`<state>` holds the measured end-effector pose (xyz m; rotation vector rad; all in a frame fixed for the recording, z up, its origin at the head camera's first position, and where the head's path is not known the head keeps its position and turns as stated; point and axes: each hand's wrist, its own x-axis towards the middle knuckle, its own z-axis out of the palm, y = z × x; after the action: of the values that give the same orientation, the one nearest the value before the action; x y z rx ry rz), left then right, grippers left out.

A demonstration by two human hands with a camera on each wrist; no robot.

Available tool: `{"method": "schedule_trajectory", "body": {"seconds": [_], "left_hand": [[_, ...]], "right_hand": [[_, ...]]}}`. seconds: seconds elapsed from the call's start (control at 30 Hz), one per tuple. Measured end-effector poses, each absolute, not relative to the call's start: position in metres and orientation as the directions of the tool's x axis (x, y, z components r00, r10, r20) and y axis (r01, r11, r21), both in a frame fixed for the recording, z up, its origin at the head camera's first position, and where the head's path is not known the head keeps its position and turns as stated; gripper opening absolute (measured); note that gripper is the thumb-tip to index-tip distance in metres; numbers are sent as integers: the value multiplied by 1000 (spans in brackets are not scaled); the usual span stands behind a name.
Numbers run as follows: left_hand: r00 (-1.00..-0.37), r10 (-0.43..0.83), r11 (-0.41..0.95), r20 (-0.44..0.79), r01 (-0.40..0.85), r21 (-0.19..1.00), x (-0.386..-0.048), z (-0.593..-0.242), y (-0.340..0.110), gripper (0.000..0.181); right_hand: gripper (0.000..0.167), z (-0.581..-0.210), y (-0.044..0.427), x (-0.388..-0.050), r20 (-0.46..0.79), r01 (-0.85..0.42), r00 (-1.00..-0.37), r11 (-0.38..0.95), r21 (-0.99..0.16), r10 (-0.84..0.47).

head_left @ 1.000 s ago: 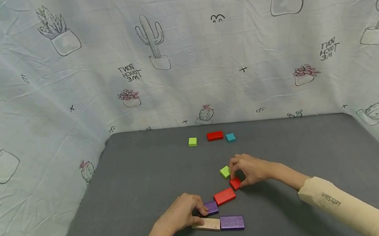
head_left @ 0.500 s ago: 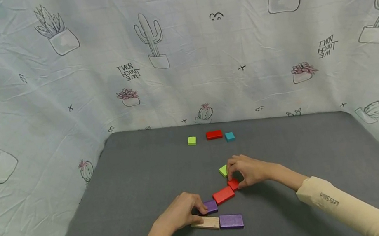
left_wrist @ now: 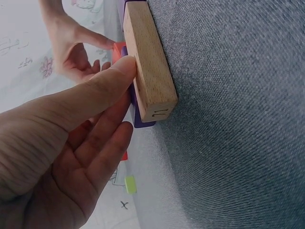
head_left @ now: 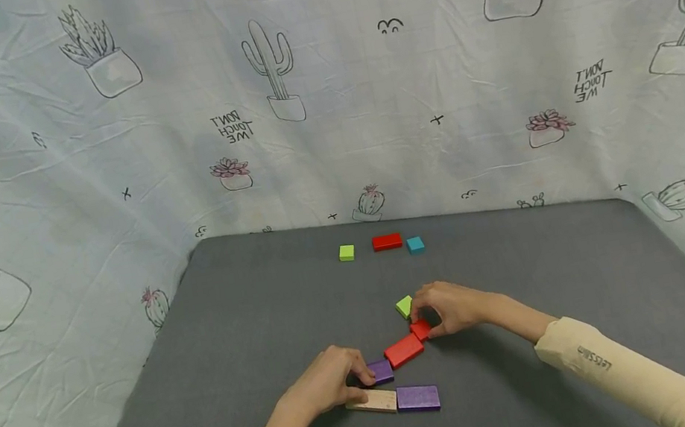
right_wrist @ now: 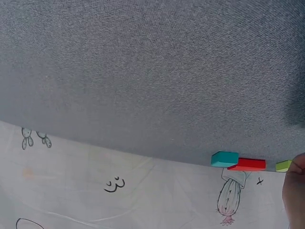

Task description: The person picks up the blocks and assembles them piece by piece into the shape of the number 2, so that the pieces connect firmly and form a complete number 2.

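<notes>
In the head view, my left hand (head_left: 330,382) has its thumb on a plain wooden block (head_left: 377,402) and its index finger on a purple block (head_left: 381,372) just behind. The left wrist view shows the thumb tip against the wooden block's edge (left_wrist: 150,62), fingers curled beyond it. My right hand (head_left: 449,306) pinches a small red block (head_left: 420,330) between thumb and fingers; it meets the corner of a longer red block (head_left: 404,350). That longer block's other end meets the purple block. A lime-green block (head_left: 404,306) lies beside the right fingertips.
A second purple block (head_left: 417,398) lies end to end with the wooden one. Near the table's back edge are another lime-green block (head_left: 347,253), a red block (head_left: 387,242) and a blue block (head_left: 415,245). A patterned cloth (head_left: 362,89) hangs behind the grey table (head_left: 248,297).
My right hand has slid the small red block slightly left, from just apart to touching the longer red block. The left hand has stayed in place.
</notes>
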<state>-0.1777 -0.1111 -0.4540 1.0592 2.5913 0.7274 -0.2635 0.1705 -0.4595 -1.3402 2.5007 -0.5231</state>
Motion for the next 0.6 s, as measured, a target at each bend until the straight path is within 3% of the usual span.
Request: {"method": "schedule_trajectory", "body": {"seconds": [0.37, 0.6], "left_hand": [[-705, 709, 603, -20, 591, 536, -179, -456, -113, 21], [-700, 714, 592, -9, 596, 542, -178, -457, -113, 21]], "right_hand": [[27, -457, 174, -267, -46, -715, -458, 398, -575, -888], [32, -457, 176, -264, -84, -651, -543, 481, -587, -836]]}}
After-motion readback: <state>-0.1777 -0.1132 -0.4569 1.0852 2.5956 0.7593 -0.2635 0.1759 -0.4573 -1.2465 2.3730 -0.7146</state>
